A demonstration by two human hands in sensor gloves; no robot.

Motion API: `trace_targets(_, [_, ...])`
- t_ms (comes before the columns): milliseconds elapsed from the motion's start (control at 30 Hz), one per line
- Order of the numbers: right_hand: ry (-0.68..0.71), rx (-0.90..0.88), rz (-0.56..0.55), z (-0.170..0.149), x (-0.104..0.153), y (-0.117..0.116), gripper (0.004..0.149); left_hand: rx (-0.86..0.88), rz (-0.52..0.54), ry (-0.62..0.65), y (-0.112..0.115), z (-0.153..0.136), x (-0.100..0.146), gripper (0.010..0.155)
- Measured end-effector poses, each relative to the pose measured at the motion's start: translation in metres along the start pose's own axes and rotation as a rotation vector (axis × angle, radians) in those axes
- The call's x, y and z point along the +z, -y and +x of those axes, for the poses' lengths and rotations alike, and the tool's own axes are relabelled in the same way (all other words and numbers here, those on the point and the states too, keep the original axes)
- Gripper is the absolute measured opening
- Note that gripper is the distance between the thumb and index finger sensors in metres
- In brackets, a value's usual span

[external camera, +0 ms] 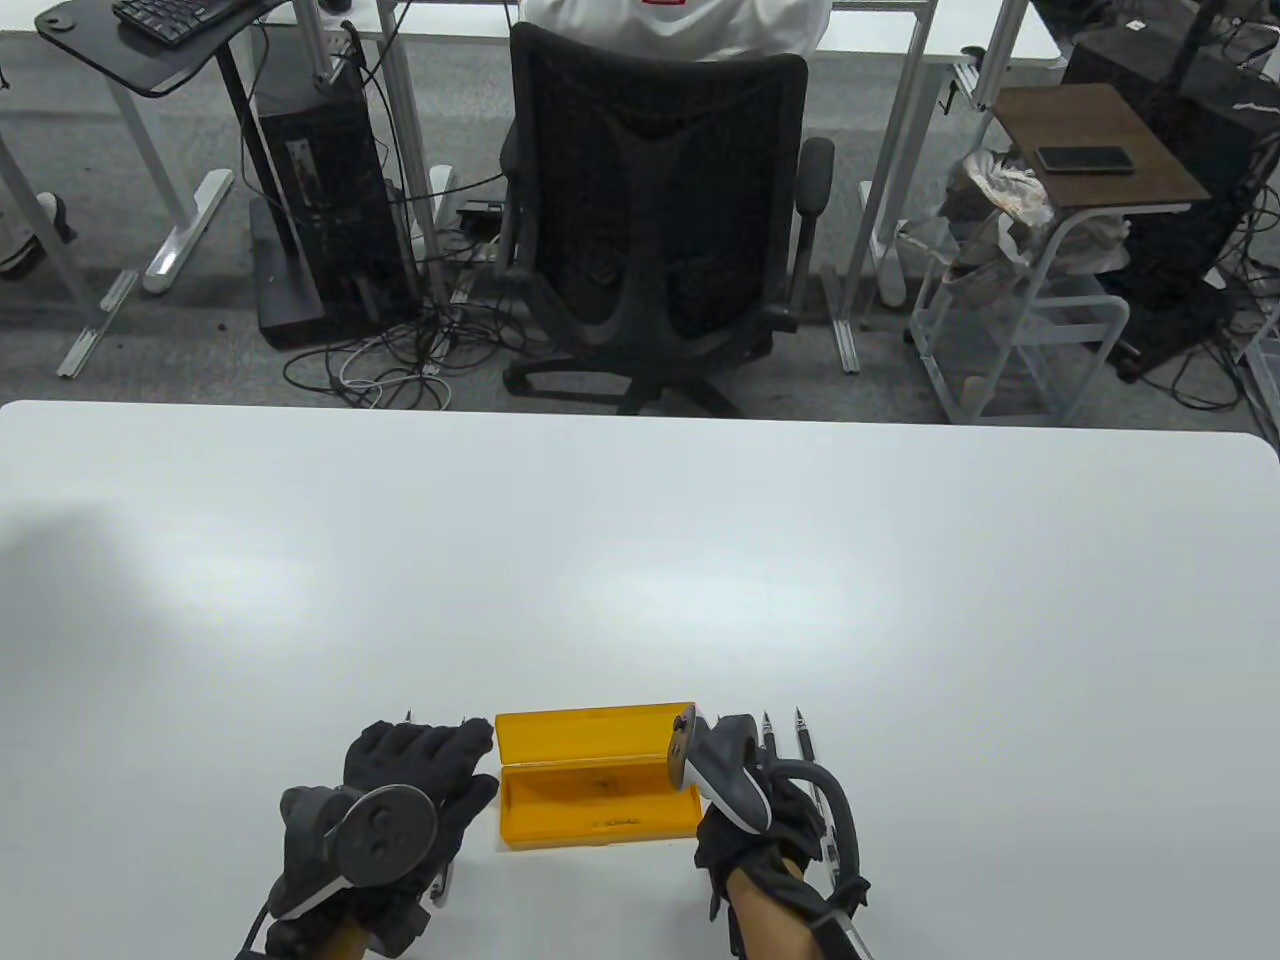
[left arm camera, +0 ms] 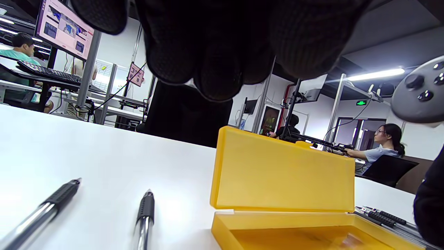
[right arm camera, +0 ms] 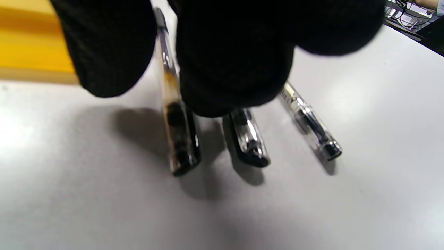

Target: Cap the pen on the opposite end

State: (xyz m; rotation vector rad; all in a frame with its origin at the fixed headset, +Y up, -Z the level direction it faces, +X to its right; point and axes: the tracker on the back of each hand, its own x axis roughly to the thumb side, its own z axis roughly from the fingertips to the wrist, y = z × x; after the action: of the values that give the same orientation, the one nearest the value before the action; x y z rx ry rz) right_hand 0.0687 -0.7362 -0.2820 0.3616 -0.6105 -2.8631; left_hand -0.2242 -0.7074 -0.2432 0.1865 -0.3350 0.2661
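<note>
Two pens with black grips (left arm camera: pixel 45 211) (left arm camera: pixel 145 215) lie on the white table, left of the open yellow pen case (external camera: pixel 597 775). My left hand (external camera: pixel 420 770) hovers flat over them, fingers (left arm camera: pixel 215 52) spread and holding nothing; only the pen tips (external camera: pixel 408 716) show past it in the table view. Three clear pens (right arm camera: pixel 177 135) (right arm camera: pixel 248 139) (right arm camera: pixel 310 121) lie side by side on the table, right of the case. My right hand (external camera: pixel 760 810) is just above them, fingertips (right arm camera: pixel 236 76) hanging over the left two. No pen is lifted.
The case (left arm camera: pixel 284 173) stands with its lid upright between my hands; its tray (left arm camera: pixel 312 238) looks bare. Tips of the right-side pens (external camera: pixel 802 735) point away from me. The table's front edge is close under both wrists.
</note>
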Motion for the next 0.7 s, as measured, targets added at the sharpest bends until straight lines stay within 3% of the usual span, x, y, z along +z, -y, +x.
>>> trace_targets(133, [-0.005, -0.089, -0.068, -0.010, 0.006, 0.014, 0.069, -0.020, 0.005, -0.026, -0.004, 0.000, 0.001, 0.058])
trace_targets(200, [-0.022, -0.133, -0.165, -0.018, 0.011, 0.024, 0.072, -0.054, -0.013, -0.089, -0.006, -0.001, 0.001, 0.060])
trace_targets(333, [-0.014, -0.180, -0.349, -0.026, 0.022, 0.038, 0.078, -0.113, -0.179, -0.249, -0.004, -0.001, 0.000, 0.072])
trace_targets(467, [0.143, -0.260, -0.361, -0.022, 0.025, 0.040, 0.066, -0.012, -0.412, -0.159, 0.006, 0.001, 0.000, 0.098])
trace_targets(567, [0.121, -0.188, -0.315, -0.020, 0.025, 0.039, 0.080, -0.019, -0.441, -0.154, 0.008, -0.001, -0.001, 0.101])
trace_targets(700, [0.116, -0.204, -0.325, -0.024, 0.025, 0.039, 0.078, -0.007, -0.376, -0.246, 0.004, -0.003, -0.001, 0.093])
